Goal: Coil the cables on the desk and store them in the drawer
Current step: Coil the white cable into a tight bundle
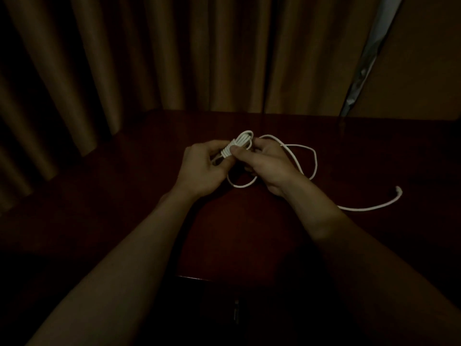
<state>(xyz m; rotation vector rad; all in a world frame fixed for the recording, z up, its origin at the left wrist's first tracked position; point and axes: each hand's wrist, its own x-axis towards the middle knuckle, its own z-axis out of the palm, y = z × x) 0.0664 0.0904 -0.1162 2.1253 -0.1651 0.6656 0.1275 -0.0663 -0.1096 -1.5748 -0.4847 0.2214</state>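
A white cable [314, 161] lies partly coiled above a dark red-brown desk [249, 233]. Its wound bundle [240, 143] sits between both hands. My left hand [203, 168] grips the lower end of the bundle. My right hand [268, 164] pinches the bundle with the thumb on its wraps. The loose part loops out to the right on the desk and ends in a plug [398, 190]. Another loop hangs below the hands. The room is dim.
Brown curtains [149, 58] hang behind the desk and to its left. A pale strip [369, 56] shows in a gap at the upper right. A small metal handle [236, 312] shows below the desk's front edge.
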